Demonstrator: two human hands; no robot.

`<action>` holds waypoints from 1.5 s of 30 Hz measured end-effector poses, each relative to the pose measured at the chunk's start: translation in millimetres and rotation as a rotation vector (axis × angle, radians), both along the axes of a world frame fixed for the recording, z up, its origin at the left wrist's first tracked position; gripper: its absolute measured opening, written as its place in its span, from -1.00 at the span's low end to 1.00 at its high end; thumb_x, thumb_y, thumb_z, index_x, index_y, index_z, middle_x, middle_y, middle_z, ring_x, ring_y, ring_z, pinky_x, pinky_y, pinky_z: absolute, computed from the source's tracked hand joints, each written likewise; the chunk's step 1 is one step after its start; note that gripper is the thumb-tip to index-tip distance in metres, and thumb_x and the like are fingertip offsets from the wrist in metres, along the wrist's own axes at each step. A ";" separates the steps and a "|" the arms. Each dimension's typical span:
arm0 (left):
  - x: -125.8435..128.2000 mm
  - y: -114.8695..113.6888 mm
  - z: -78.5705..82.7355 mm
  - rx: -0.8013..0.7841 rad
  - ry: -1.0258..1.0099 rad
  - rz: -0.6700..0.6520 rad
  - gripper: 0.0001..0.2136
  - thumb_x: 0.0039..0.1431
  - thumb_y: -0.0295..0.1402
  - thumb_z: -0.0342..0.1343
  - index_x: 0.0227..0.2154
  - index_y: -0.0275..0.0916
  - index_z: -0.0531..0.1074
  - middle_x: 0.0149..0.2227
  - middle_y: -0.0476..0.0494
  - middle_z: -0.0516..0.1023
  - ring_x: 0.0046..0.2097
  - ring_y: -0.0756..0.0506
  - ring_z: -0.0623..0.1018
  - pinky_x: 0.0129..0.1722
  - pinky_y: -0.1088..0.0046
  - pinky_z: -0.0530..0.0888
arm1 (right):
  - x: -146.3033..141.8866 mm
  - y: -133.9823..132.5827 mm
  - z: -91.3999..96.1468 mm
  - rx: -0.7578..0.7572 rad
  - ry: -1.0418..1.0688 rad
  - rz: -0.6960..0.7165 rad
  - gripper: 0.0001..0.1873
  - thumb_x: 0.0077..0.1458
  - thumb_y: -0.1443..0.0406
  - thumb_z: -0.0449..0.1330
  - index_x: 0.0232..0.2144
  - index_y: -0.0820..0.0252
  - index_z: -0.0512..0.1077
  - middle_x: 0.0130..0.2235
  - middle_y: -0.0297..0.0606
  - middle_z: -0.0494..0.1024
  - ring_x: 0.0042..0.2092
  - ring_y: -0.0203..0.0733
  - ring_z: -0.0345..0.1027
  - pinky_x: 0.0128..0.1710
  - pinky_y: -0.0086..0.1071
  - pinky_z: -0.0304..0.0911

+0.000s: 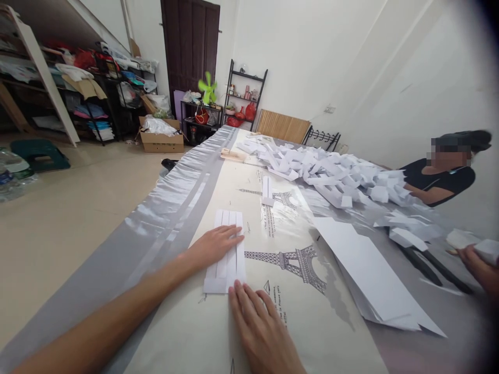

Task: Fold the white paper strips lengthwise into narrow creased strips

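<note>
Left hand lies across paper.

"What does the left hand hide?"
"Part of the white paper strips beneath it."
"The right hand?"
"Cut off near the wrist by the bottom edge."
"Beyond the fingers?"
"A small paper covers the middle of a printed tower."
"Right of both?"
"A co-worker's hand, cropped by the edge."

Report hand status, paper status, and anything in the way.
Left hand flat across white paper. Right hand at its near edge. Paper pile farther off, not blocking.
</note>
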State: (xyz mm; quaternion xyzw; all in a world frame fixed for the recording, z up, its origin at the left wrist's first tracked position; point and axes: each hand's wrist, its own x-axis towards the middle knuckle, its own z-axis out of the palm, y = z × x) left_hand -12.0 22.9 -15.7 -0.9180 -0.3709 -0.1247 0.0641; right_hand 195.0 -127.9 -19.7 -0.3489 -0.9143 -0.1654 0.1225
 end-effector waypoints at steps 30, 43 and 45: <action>-17.6 -20.5 30.3 -0.480 -0.088 -0.280 -0.35 0.37 0.08 0.01 0.41 0.00 0.07 0.47 -0.10 -0.02 0.45 -0.25 0.09 0.39 0.16 0.12 | 8.6 -11.2 -23.8 -0.045 0.124 -0.176 -0.11 0.02 0.59 -0.02 0.41 0.13 0.11 0.33 -0.05 0.32 0.24 0.18 0.33 0.00 -0.01 0.46; -22.2 -20.1 29.1 -0.614 -0.154 -0.308 -0.23 0.23 0.12 0.19 0.41 0.04 0.08 0.47 -0.08 -0.01 0.46 -0.30 0.03 0.41 0.07 0.07 | 12.3 -10.3 -12.1 -0.170 0.158 -0.189 -0.17 0.12 0.51 -0.02 0.43 0.05 0.06 0.36 -0.08 0.27 0.23 0.15 0.32 0.05 0.05 0.42; -21.5 -19.3 27.9 -0.622 -0.128 -0.285 -0.24 0.24 0.13 0.17 0.41 0.03 0.08 0.47 -0.07 -0.04 0.47 -0.30 0.02 0.41 0.07 0.06 | 14.8 -7.1 -4.2 -0.182 0.151 -0.161 -0.27 0.19 0.48 -0.02 0.39 0.06 0.15 0.33 -0.10 0.32 0.19 0.12 0.36 0.04 0.04 0.43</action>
